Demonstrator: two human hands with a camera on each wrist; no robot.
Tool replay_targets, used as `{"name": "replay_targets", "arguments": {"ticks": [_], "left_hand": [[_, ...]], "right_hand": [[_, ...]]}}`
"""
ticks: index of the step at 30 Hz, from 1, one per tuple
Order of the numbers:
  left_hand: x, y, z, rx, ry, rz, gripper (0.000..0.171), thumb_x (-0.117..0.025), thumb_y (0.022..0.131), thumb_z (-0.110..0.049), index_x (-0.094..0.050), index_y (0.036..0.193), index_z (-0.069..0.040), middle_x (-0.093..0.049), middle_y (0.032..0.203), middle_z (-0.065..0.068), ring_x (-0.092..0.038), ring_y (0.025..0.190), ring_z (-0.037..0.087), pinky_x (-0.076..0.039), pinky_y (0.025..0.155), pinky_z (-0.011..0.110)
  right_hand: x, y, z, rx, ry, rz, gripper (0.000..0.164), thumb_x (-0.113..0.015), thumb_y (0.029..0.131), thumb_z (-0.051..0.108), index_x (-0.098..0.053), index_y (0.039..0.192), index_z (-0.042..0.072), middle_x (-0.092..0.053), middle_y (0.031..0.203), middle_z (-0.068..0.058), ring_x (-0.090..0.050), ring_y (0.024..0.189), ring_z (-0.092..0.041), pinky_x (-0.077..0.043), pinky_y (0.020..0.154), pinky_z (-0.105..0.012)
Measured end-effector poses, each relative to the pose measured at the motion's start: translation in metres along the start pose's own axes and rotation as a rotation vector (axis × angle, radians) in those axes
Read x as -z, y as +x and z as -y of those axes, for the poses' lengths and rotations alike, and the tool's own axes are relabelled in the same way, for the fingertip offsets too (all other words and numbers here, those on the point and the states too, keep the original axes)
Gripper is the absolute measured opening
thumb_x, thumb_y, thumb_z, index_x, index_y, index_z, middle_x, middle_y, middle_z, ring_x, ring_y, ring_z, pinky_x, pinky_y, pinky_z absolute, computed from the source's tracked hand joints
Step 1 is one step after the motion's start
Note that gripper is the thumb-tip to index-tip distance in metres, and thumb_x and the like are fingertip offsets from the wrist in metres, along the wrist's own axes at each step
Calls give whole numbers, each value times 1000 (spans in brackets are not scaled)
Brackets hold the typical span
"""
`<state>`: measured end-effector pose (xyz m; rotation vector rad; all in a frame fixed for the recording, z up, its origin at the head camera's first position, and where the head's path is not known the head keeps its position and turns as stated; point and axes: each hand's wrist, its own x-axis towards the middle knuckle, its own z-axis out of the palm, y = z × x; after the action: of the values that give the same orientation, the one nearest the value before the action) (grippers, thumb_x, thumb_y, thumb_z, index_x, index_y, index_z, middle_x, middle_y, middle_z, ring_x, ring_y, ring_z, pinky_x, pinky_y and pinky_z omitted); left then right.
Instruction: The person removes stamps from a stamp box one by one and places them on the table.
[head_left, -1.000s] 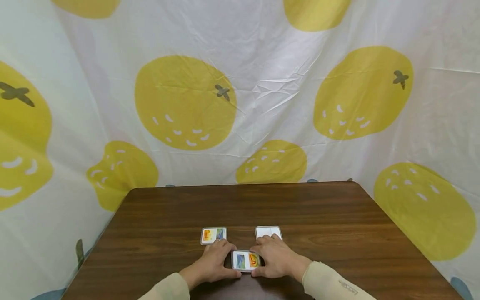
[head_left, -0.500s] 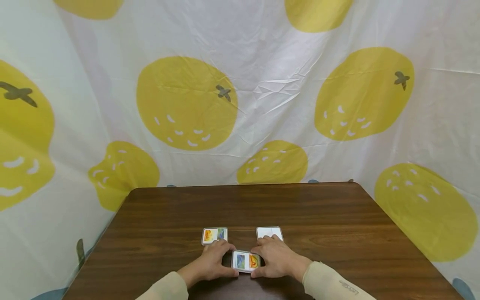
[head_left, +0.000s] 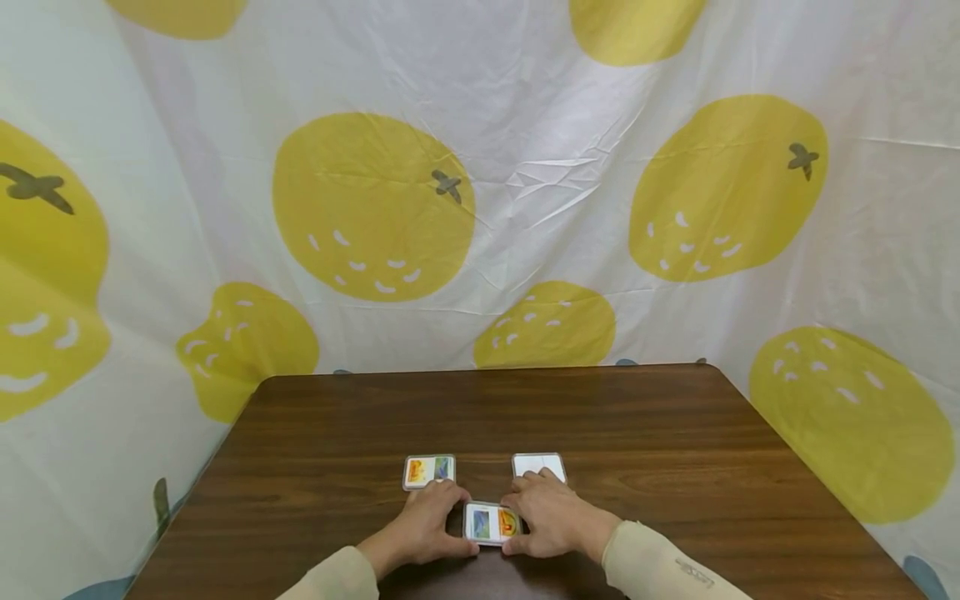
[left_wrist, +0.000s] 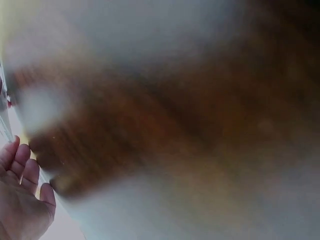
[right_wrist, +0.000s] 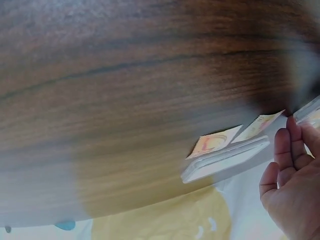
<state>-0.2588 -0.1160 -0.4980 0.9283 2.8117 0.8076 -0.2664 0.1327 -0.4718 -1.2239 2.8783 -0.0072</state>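
A clear plastic case with two stamps on a white card (head_left: 491, 523) lies between the two hands near the table's front. My left hand (head_left: 429, 525) holds its left side, thumb at the near corner. On the right side, my right hand (head_left: 551, 517) grips it between thumb and fingers. Fingertips reach the clear case (right_wrist: 308, 111) at the right wrist view's edge. Behind the right hand lies a case with a plain white card (head_left: 538, 463). Beside that case, two loose stamps (right_wrist: 215, 141) with toothed edges show in the right wrist view, hidden in the head view.
Another clear case with two stamps (head_left: 429, 472) lies just beyond the left hand's fingers. The brown wooden table (head_left: 480, 408) reaches back to a white curtain (head_left: 540, 100) printed with yellow fruit. Much of the left wrist view is blurred.
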Motion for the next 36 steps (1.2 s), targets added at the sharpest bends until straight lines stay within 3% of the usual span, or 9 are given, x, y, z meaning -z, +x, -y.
{"name": "replay_targets", "arguments": {"ticks": [12, 22, 27, 32, 36], "left_hand": [[5, 1, 1, 1, -5, 39, 60, -77, 78, -52, -60, 120, -13, -55, 115, -4, -48, 110, 19, -36, 90, 45], [2, 1, -4, -21, 45, -2, 55, -79, 77, -49, -63, 114, -12, -57, 111, -5, -52, 111, 19, -38, 85, 43], [0, 0, 0, 3, 24, -3, 57, -72, 83, -50, -62, 121, -10, -58, 115, -3, -51, 113, 21, -36, 90, 46], [-4, -1, 2, 6, -1, -3, 56, -71, 82, -46, -58, 123, -10, -56, 116, -1, -48, 113, 22, -35, 89, 45], [-5, -2, 1, 4, -8, -16, 55, -72, 81, -43, -57, 121, -10, -55, 115, -1, -48, 111, 21, -35, 88, 43]], "right_hand": [[-2, 1, 5, -34, -2, -6, 66, -63, 84, 66, -67, 125, 14, -63, 120, -4, -55, 112, -20, -40, 90, -40], [2, 2, 3, 37, -102, -7, 57, -65, 84, 61, -69, 117, 16, -63, 107, 2, -56, 99, -16, -40, 82, -36], [3, 3, 3, 6, -65, 24, 59, -59, 88, 62, -68, 124, 16, -64, 116, -2, -57, 109, -21, -41, 85, -40], [4, 6, 6, -33, -26, 12, 67, -61, 83, 68, -67, 126, 16, -63, 115, -1, -57, 106, -20, -41, 84, -41], [3, 8, 8, -25, -36, -1, 65, -62, 85, 67, -67, 126, 16, -62, 113, 0, -56, 107, -19, -41, 85, -40]]}}
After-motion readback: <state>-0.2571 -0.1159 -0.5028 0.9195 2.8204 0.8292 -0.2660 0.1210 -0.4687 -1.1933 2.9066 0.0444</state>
